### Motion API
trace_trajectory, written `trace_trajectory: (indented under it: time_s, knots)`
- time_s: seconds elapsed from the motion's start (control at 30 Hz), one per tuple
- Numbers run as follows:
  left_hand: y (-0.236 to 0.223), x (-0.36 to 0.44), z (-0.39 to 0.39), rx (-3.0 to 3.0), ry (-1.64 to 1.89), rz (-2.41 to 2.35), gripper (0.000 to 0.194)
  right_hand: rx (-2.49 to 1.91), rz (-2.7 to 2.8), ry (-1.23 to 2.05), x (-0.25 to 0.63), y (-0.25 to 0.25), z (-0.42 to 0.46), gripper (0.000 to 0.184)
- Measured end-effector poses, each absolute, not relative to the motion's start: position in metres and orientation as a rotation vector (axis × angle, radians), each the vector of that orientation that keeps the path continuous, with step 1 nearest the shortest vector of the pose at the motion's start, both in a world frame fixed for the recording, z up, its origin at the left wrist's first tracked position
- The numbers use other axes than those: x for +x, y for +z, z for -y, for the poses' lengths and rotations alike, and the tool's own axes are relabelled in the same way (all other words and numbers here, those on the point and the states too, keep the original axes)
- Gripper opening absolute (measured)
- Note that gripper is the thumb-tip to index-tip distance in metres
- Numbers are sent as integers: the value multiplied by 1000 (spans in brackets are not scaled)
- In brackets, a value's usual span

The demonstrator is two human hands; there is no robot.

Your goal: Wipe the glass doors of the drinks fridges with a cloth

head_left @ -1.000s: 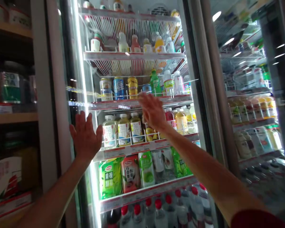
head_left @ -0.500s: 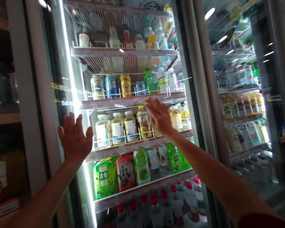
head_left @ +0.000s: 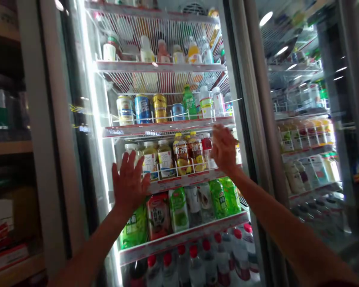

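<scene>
My left hand (head_left: 128, 181) is raised with its fingers spread, holding nothing. In the view it covers part of the tea bottles and the green carton (head_left: 134, 231) below them. My right hand (head_left: 224, 149) is up at the right end of the same shelf, its fingers stretched and slightly blurred, with nothing visible in it. Left of it stand a red-labelled bottle (head_left: 208, 149) and brown iced tea bottles (head_left: 196, 149) with yellow caps. Between the hands are pale tea bottles (head_left: 165, 159) behind a white wire rail. Whether either hand touches anything, I cannot tell.
One shelf up are several cans (head_left: 143, 109) and a green bottle (head_left: 189, 103). Below stand a red carton (head_left: 158, 217) and red-capped bottles (head_left: 196, 267). A metal door frame (head_left: 254, 99) runs along the right, with another lit cooler beyond. Dark shelving (head_left: 8, 147) is at left.
My left hand has moved right and a little down, from the cooler's left edge to in front of the tea bottles. My right hand has moved right, uncovering the iced tea bottles.
</scene>
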State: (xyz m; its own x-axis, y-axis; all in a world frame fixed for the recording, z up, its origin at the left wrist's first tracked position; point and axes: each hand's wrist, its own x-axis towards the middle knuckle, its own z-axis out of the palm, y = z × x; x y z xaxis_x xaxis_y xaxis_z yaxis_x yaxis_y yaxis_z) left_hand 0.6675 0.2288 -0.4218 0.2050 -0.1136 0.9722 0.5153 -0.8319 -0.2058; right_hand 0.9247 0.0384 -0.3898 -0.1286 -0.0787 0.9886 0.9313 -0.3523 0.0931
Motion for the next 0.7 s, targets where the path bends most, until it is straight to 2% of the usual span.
trace_trajectory:
  time_s: [0.07,0.13,0.33,0.53,0.6,0.7]
  knots:
    - [-431,679,-222,-2008,-1681,355,54,-1274,737,-1578,943,-382,-28,56]
    - [-436,686,-220,-2005,-1689,361,58,-1249,736,-1602,941,-388,-29,59]
    - [-437,685,-226,-1983,-1670,377,60,-1369,1547,-1715,897,-455,-47,68]
    - [-439,686,-224,-1986,-1649,399,60,-1317,661,-1598,959,-438,-15,57]
    - [-438,688,-225,-1959,-1658,370,61,-1278,673,-1601,949,-436,-26,57]
    - [-439,689,-228,-1915,-1693,307,62,-1296,1026,-1647,904,-454,-54,60]
